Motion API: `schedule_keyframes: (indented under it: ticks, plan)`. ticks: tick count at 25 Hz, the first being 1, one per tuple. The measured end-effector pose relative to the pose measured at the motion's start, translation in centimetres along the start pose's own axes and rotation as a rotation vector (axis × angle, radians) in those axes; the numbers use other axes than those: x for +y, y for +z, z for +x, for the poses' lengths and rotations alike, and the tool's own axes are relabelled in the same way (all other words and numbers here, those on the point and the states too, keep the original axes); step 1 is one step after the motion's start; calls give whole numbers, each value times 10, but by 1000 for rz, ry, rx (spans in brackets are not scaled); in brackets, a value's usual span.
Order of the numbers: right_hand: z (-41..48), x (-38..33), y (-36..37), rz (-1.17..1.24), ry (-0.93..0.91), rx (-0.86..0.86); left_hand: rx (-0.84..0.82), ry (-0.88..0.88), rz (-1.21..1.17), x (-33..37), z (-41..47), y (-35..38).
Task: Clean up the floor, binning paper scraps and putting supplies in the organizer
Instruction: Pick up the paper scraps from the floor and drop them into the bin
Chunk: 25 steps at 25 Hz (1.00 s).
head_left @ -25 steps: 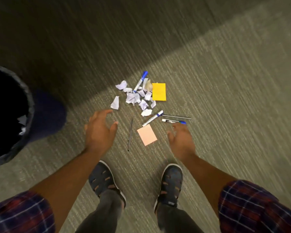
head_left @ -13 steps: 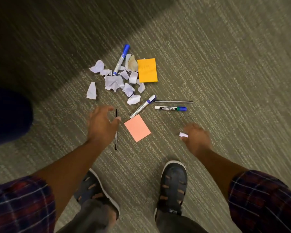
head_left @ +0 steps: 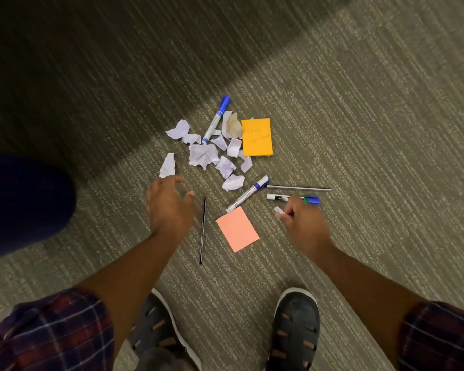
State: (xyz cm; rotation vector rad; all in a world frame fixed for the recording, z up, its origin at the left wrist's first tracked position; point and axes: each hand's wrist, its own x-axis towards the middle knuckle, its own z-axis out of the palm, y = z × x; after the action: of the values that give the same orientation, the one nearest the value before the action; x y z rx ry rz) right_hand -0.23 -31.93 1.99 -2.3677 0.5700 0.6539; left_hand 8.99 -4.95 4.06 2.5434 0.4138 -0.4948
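Grey-green ribbed carpet point(head_left: 359, 129) underfoot, far part in shadow. Standing w/ 2 dark shoes point(head_left: 296, 325) at near side, plaid sleeves point(head_left: 46, 333) on both arms.

Holding L hand point(head_left: 169, 207) spread, fingers loosely curved, palm down, gripping nothing. Just beside top end of black pen point(head_left: 203, 230) and near 1 lone paper scrap point(head_left: 168, 165).

Pinching small white scrap point(head_left: 277, 210) btwn thumb + fingertips of R hand point(head_left: 303, 223), w/ knuckles overlapping blue-capped marker point(head_left: 279, 197).

Beyond hands: heap of crumpled paper scraps point(head_left: 202, 156) on carpet, w/ blue marker point(head_left: 216, 120) lying at its far side and orange sticky pad point(head_left: 257, 137) touching its right side.

Btwn hands: pink sticky note point(head_left: 237, 228), white marker point(head_left: 248, 194) w/ blue band touching its far corner, thin grey pen point(head_left: 298, 187) just past that.

Off to left, dark blue shape point(head_left: 24, 199), cannot tell what.
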Motion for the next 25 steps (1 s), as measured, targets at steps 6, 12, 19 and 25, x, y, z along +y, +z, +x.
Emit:
schedule_keyframes:
  ticks: [6,12,19,25]
  plan:
    - [77,-100,0,116,-250,85,73,-105,13,-12,46,1]
    - [119,-149,28,-56,-328,0,46,-80,61,-19,91,14]
    - [133,-173,57,-484,-459,23,90,-59,-129,-33,121,0]
    - [125,-178,72,-590,-605,104,86,26,-193,3,138,-11]
